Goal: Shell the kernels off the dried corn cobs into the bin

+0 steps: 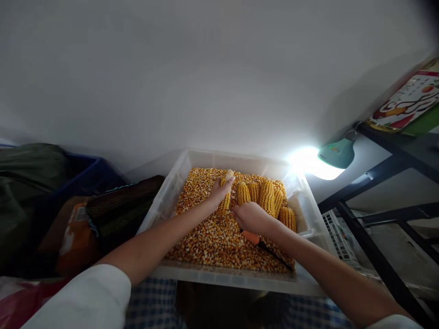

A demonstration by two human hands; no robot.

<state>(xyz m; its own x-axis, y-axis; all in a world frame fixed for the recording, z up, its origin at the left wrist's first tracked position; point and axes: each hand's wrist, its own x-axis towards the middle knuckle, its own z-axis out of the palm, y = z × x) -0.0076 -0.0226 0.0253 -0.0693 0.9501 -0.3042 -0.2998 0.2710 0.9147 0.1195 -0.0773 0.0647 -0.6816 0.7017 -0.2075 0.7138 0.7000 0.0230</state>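
Observation:
My left hand point(218, 193) is closed around a yellow corn cob point(225, 203), held upright with its pale end at the top. Close to the cob's lower right side, my right hand point(252, 215) has its fingers curled in; whatever is between them is hidden. Just below that hand, a tool with an orange handle point(250, 237) and a dark, thin shaft lies on the loose corn kernels point(212, 244). Several whole corn cobs point(266, 197) rest together on the right side of the translucent plastic bin point(161, 208).
A lit green lamp point(338, 153) hangs from a dark metal rack point(387, 169) at the right. A white wall stands behind the bin. To the left are a black mesh bag point(126, 208), an orange package point(73, 233) and a blue container point(92, 171).

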